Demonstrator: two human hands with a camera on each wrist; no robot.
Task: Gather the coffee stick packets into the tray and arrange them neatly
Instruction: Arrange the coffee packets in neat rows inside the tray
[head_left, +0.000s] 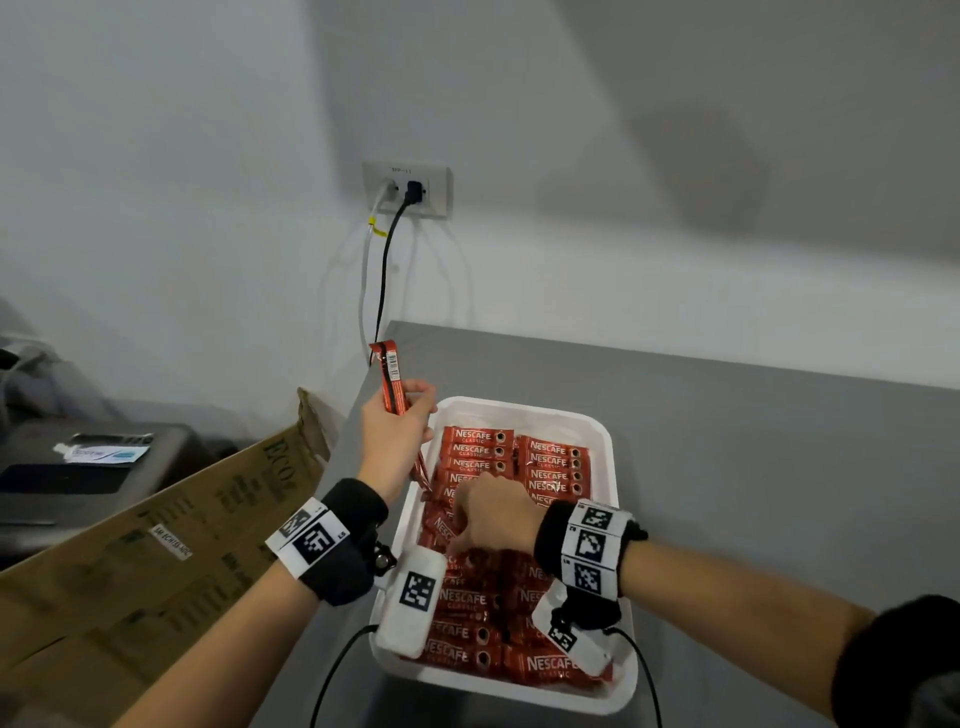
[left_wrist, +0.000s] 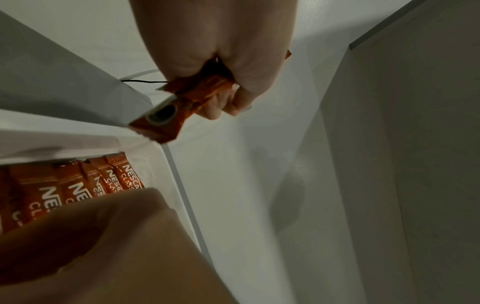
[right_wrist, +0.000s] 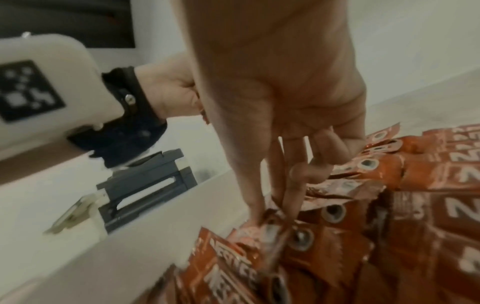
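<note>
A white tray (head_left: 519, 407) on the grey counter is filled with red Nescafe stick packets (head_left: 550, 462), lined up in rows at its far end and looser near me. My left hand (head_left: 410, 410) grips a bundle of packets (head_left: 389, 374) upright over the tray's far left corner; the left wrist view shows the bundle (left_wrist: 166, 115) clamped in that hand (left_wrist: 223, 102) above the tray rim (left_wrist: 182, 195). My right hand (head_left: 460, 540) reaches into the tray's left side. There its fingertips (right_wrist: 293, 203) pinch the end of a packet (right_wrist: 272, 232) in the loose pile.
An open cardboard box (head_left: 182, 545) leans against the counter's left edge. A wall socket (head_left: 408, 189) with a black and a white cable sits above the counter's back corner. A dark appliance (head_left: 78, 467) stands farther left. Bare grey counter (head_left: 753, 467) stretches right of the tray.
</note>
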